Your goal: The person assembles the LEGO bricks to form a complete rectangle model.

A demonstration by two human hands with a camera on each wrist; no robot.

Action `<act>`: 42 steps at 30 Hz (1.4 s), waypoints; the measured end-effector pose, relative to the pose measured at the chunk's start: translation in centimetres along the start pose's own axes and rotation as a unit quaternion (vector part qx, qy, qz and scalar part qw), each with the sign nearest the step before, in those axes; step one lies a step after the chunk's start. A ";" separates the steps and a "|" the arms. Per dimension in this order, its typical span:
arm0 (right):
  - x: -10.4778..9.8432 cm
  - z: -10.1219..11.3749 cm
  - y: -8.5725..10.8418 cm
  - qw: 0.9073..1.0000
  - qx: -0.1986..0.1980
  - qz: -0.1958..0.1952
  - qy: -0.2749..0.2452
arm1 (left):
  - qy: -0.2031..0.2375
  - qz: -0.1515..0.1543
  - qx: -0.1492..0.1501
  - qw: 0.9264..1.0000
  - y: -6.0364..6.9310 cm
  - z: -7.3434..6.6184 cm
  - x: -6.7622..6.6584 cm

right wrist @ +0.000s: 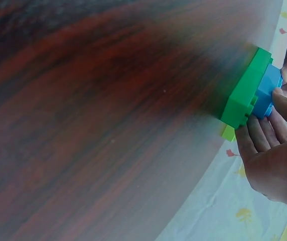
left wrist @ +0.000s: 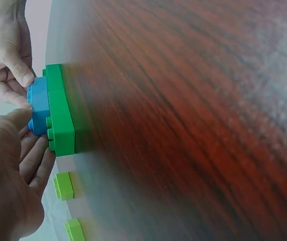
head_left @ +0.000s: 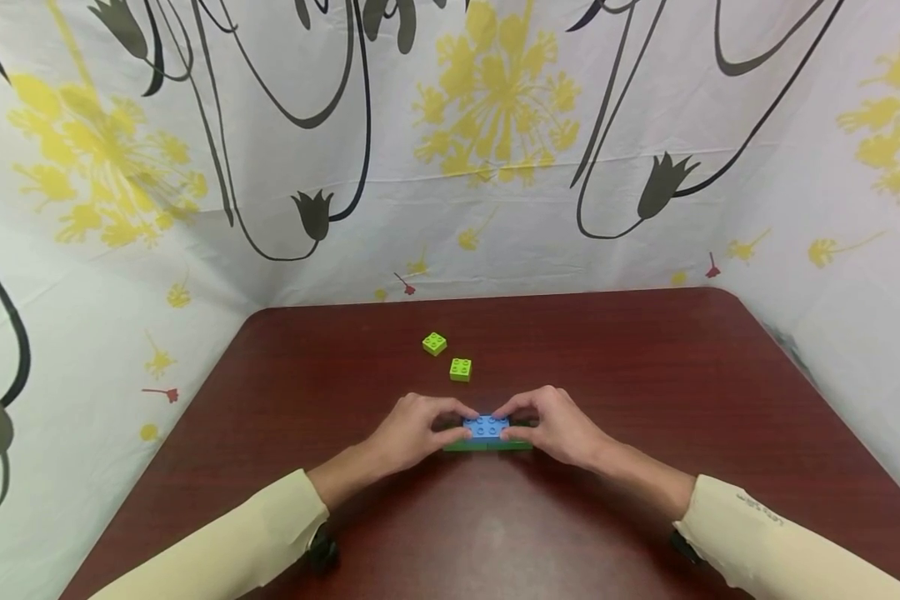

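While the left hand [head_left: 420,429] pinches one end of a blue brick [head_left: 486,428] between thumb and fingers, the right hand [head_left: 561,425] pinches the other. That blue brick sits on top of two green bricks [left wrist: 62,123] set end to end on the bench [head_left: 720,400], straddling their seam, with green studs bare at the ends. From above, the fingers get in the way and cover part of the green. Farther off and a little left lie two lime bricks [head_left: 461,370], near each other but apart, the far one turned askew. Pale sleeves [head_left: 232,533] reach in from left and right; flowered white cloth [head_left: 390,150] hangs beyond the far edge.
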State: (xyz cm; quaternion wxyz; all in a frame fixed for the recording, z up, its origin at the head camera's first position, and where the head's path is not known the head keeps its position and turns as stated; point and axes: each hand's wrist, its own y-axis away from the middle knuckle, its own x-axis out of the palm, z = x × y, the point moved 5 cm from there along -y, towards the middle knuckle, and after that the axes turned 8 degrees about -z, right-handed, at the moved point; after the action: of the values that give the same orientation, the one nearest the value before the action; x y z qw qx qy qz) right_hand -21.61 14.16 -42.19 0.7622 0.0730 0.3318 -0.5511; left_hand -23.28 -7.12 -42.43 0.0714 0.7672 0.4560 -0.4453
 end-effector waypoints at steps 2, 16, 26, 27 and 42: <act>0.0 0.0 0.0 1.000 0.001 0.001 -0.001 | 0.004 0.003 -0.002 1.000 0.0 0.1 0.1; 0.0 0.0 -0.1 1.000 0.013 0.007 -0.001 | 0.025 0.001 -0.008 1.000 0.1 0.3 0.0; 0.0 0.0 -0.1 1.000 0.016 0.007 -0.005 | 0.026 0.003 -0.013 1.000 0.1 0.4 0.1; -0.1 -0.1 -0.1 1.000 0.016 0.007 -0.005 | 0.026 0.004 -0.013 1.000 0.1 0.4 0.1; 0.0 -0.2 -0.1 1.000 0.015 0.006 -0.012 | 0.029 0.002 -0.018 0.999 0.2 0.4 0.1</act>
State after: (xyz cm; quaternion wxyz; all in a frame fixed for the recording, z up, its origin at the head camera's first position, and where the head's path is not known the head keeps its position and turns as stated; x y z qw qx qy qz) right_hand -21.76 14.24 -42.32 0.7684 0.0798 0.3139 -0.5520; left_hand -23.37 -7.37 -42.78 0.0724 0.7792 0.4645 -0.4144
